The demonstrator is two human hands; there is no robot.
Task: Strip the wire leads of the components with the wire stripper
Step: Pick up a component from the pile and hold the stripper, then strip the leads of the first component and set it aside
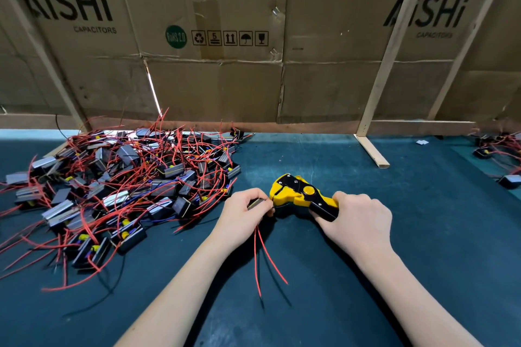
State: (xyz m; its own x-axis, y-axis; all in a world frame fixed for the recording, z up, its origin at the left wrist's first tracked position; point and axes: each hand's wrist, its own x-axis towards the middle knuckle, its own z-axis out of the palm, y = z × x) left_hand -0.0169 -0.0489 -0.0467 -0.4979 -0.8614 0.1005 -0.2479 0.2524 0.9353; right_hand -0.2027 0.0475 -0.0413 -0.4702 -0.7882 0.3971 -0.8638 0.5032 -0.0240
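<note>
My right hand point(358, 220) grips the handles of a yellow and black wire stripper point(298, 194), whose jaws point left. My left hand point(244, 213) holds a small black component point(256, 203) right against the stripper's jaws. A thin lead runs from the component into the jaws. Two red wires point(266, 256) hang from under my left hand toward me across the mat. A large heap of the same black and grey components with red leads point(118, 186) lies to the left of my left hand.
The work surface is a dark teal mat point(423, 234). A cardboard wall point(225, 51) with wooden struts point(372, 149) closes off the back. A smaller group of components point(499, 155) lies at the far right edge.
</note>
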